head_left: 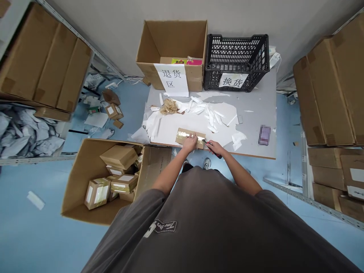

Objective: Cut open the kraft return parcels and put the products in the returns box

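A small cardboard box [180,136] with shiny tape along its top lies at the table's front edge. My left hand [190,141] holds it from above, with the fingers over the taped middle. In my right hand [215,147] is a utility knife [218,155] with a dark and red handle, gripped by closed fingers. Its front end points left and meets the box's right part; whether the blade is in the tape is too small to tell. Crumpled brown tape [168,107] and white paper scraps [212,118] lie behind the box.
At the table's back stand an open carton [148,76] with a paper sign and a black plastic crate [256,81]. A purple, blurred item [264,135] lies at right. A large carton [71,189] of parcels stands on the floor at left. Shelves with boxes [324,102] flank both sides.
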Motion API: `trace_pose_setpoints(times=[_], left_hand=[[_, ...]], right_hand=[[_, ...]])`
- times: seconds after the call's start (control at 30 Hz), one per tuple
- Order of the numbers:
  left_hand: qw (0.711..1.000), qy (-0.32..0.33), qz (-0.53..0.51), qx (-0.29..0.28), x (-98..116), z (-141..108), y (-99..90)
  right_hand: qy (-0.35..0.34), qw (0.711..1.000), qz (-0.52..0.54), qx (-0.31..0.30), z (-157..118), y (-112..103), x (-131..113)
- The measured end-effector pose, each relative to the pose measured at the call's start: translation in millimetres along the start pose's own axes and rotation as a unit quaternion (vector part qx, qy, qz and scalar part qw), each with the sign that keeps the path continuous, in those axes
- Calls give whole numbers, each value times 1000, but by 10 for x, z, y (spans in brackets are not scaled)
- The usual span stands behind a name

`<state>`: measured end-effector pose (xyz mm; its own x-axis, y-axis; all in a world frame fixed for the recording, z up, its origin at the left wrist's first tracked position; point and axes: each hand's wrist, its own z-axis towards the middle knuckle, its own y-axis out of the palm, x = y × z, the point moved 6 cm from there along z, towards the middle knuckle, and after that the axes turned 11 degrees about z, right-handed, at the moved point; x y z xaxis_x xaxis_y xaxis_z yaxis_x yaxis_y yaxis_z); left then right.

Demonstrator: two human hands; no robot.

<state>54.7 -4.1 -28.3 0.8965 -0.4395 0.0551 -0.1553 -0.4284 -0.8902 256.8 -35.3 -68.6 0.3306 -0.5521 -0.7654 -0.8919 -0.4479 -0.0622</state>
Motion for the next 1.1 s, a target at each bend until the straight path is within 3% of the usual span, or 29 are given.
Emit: trace_pose_setpoints(times=[0.2,0.33,0.47,0.6,0.73,0.83,1.1], left_hand=[[1000,-12,-6,4,31,-3,-14],[1000,-15,0,-2,27,15,-19],[1000,-21,-1,-11,24,28,0],[1000,-20,-7,-16,26,39,13],[999,-24,-10,-27,17,52,25],[999,-27,-14,-23,12,50,22],[1000,-27,-8,-11,21,2,-20]], right_hand=[[-68,975,-206,47,140,-134,-157],[-68,964,-247,72,163,-195,-180],[-77,961,-260,56,181,-194,-219],[-87,972,-216,27,129,-203,-168],[-66,993,-92,34,34,-175,-59],[-40,999,-30,20,-4,-95,-7],[4,999,12,-43,-48,212,108]])
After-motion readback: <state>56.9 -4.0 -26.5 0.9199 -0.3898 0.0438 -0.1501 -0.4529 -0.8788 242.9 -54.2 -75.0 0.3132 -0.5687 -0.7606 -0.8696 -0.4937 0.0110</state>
